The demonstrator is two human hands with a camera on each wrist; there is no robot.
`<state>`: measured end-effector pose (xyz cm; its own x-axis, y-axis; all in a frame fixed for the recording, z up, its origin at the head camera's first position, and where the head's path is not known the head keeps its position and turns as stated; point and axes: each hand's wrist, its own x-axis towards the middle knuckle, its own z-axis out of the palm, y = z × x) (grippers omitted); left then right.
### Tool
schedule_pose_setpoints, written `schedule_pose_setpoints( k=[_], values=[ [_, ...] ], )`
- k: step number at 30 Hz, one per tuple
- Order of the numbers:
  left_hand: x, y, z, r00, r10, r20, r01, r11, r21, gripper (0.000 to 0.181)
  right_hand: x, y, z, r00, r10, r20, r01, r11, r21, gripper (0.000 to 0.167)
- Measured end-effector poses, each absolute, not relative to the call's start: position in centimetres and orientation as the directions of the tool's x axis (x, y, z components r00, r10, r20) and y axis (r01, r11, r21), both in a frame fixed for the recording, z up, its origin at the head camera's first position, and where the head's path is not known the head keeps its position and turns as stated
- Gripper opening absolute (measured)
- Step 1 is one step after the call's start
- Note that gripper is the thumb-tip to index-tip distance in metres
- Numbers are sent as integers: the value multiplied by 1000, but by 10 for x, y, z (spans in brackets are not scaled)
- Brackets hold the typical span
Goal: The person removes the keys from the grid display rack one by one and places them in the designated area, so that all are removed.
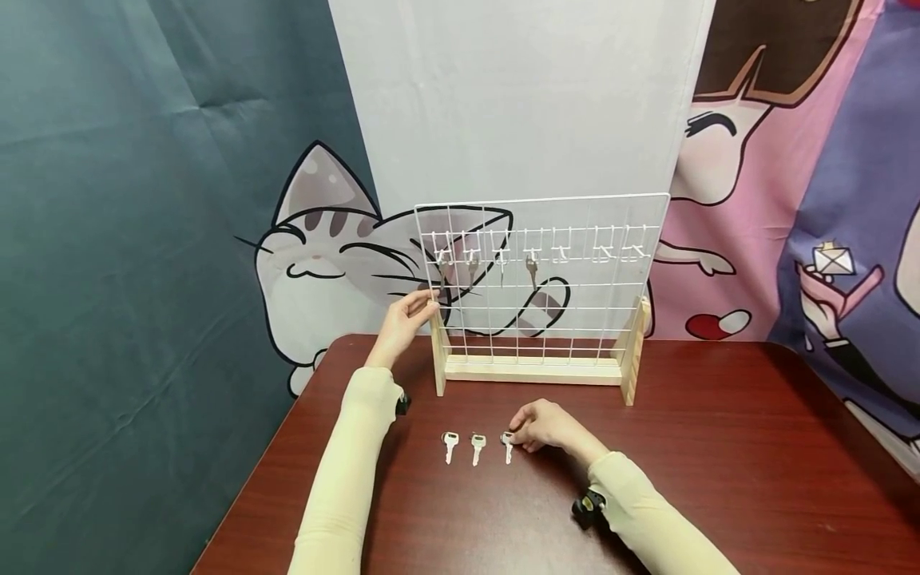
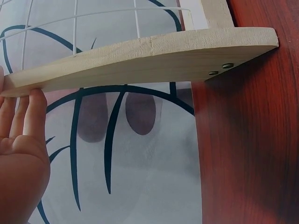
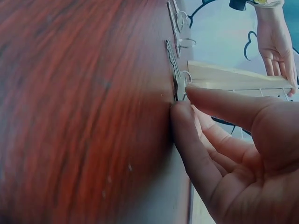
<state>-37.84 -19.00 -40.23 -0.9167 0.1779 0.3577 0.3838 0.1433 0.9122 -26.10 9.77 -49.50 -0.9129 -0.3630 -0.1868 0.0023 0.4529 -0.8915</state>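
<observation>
My left hand (image 1: 404, 326) holds the left wooden upright (image 2: 135, 59) of a white wire grid rack (image 1: 535, 370), fingers against its outer side. Over the table, my right hand (image 1: 552, 426) pinches the head of a silver key (image 1: 509, 453) between thumb and index finger. That key lies at the right end of a row, with a middle key (image 1: 477, 450) and a left key (image 1: 450, 448) beside it. Small rings show on the keys in the right wrist view. Several keys, one of them a silver key (image 1: 532, 270), hang from hooks on the rack's left half.
White hooks (image 1: 604, 253) without keys stick out on the grid's right side. The rack stands towards the back of a dark red wooden table (image 1: 719, 463). Behind it hangs a printed cloth (image 1: 532, 96) with cartoon figures.
</observation>
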Motion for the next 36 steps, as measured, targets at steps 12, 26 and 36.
schedule_pose_setpoints(
  k=[12,26,36],
  values=[
    [-380,-190,-400,-912,180,369,395,142,908,40,-273,135,-468,-942,-293,-165,9,470,-883,25],
    [-376,-189,-403,-921,165,353,376,136,917,37,-285,182,-390,-977,-204,67,-152,436,-887,30],
    [-380,-189,-406,-914,155,374,396,143,907,39,-293,175,-350,-973,-78,218,-231,364,-902,36]
  ],
)
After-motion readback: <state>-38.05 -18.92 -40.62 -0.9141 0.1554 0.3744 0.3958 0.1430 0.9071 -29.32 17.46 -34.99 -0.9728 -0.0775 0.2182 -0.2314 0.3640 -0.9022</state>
